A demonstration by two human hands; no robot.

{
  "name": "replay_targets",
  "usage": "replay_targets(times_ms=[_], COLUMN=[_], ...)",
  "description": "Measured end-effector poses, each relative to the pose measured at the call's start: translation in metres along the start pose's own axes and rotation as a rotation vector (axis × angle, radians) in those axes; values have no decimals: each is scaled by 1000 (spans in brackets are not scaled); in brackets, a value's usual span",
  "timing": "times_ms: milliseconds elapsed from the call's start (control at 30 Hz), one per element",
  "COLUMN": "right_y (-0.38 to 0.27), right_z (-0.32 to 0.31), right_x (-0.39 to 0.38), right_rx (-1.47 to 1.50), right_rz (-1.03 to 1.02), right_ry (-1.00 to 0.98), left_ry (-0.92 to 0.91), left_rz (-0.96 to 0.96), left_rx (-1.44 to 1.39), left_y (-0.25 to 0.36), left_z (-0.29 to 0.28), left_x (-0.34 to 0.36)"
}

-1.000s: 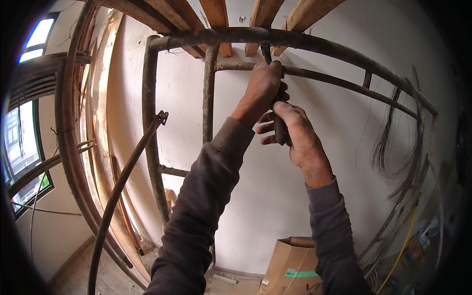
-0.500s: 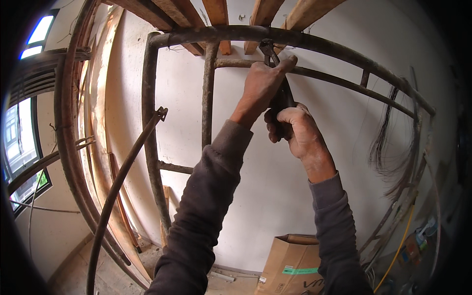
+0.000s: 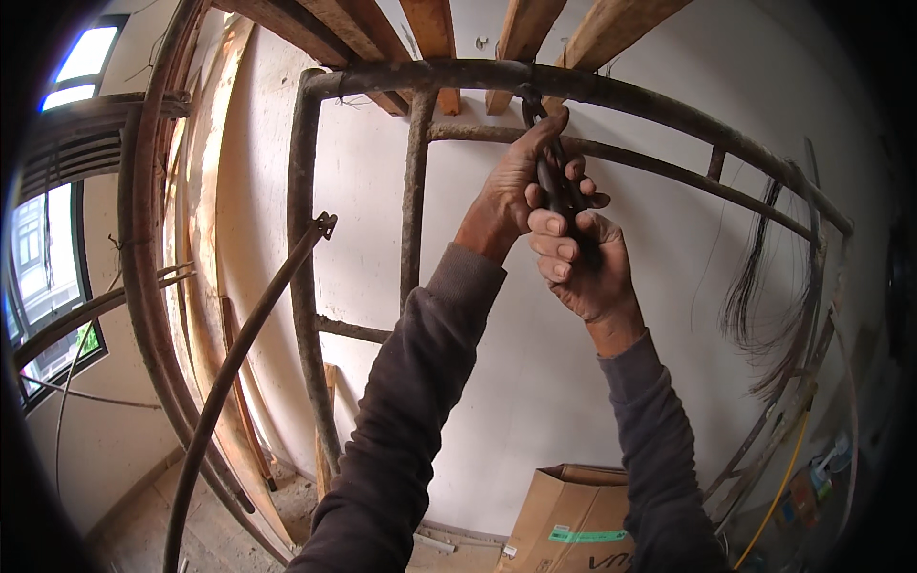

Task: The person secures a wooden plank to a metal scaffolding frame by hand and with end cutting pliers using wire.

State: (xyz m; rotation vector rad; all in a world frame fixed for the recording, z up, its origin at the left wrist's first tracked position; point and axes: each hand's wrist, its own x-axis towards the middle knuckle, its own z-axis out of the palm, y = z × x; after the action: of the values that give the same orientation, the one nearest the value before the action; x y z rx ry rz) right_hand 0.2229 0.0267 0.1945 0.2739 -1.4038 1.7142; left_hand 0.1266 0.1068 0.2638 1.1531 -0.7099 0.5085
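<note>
Dark long-handled pliers point upward, their jaws against the underside of a rusty top tube of a metal scaffold frame. My left hand wraps round the upper part of the pliers, its thumb along them near the jaws and its fingertips showing on the far side. Below it, my right hand is closed round the handles, fingers curled over them. What the jaws bite on is too small and dark to make out. Several wooden beams rest across the top tube.
A loose curved pole with a bracket end slants up at the left. A bundle of thin wires hangs on the frame's right side. Below stands a cardboard box; planks lean near the window.
My right hand has turned and moved up the handles, its fingers now facing me. The left-hand fingers have come round the pliers. The whole view has shifted slightly.
</note>
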Motion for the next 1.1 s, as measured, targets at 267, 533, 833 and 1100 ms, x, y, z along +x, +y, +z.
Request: replay_targets(times_ms=[267, 533, 833, 1100], right_y=[-22, -28, -51, -72], right_z=[56, 78, 90, 102], right_x=[-15, -9, -1, -8], right_rx=[-1100, -2286, -2117, -1619], right_rz=[8, -7, 205, 187], right_ry=[885, 1039, 1139, 1003], left_ry=[479, 581, 462, 163], left_rz=[161, 353, 397, 323], left_rx=[197, 263, 327, 3], left_y=[-16, -38, -48, -52], left_z=[23, 23, 16, 3], left_x=[17, 45, 39, 40])
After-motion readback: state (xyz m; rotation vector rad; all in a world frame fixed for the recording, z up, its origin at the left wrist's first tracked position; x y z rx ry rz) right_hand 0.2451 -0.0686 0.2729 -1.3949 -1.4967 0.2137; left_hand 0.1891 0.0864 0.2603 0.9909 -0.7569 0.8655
